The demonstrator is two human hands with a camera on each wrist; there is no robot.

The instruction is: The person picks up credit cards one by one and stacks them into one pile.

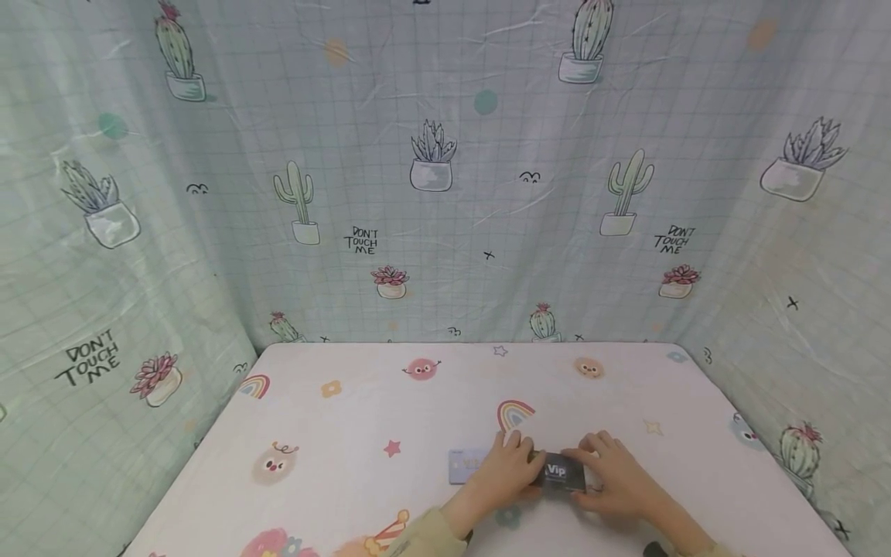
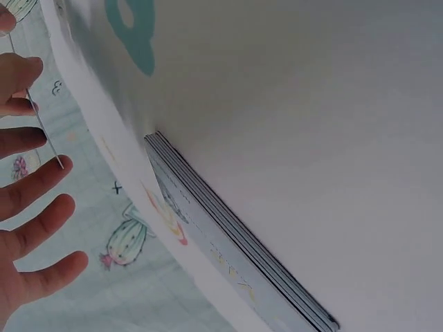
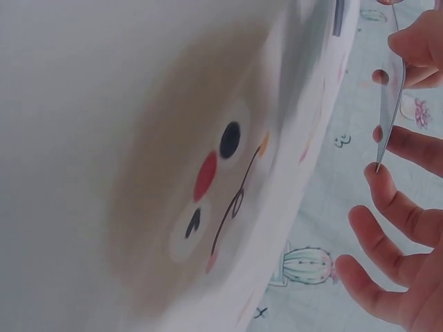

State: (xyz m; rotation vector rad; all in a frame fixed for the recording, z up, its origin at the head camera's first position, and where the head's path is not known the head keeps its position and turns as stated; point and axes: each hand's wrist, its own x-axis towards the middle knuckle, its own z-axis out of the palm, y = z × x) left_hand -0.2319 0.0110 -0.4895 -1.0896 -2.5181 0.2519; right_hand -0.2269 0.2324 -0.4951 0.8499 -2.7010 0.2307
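Between the two hands is a black card (image 1: 560, 472) with "Vip" printed in white, held above the table near its front. My left hand (image 1: 506, 468) pinches the card's left end. At the opposite end, my right hand (image 1: 616, 476) grips it with thumb and fingers. Seen nearly edge-on, the card (image 2: 46, 131) is a thin line in the left wrist view; in the right wrist view the card (image 3: 391, 104) looks slightly bent. A stack of cards (image 2: 235, 235), pale lilac on top, lies on the table by my left hand, which partly covers it in the head view.
The table (image 1: 334, 441) wears a pale pink cloth printed with faces, stars and rainbows. Curtains (image 1: 459, 224) with cactus prints hang along the back and both sides. The table's far edge runs close along the back curtain.
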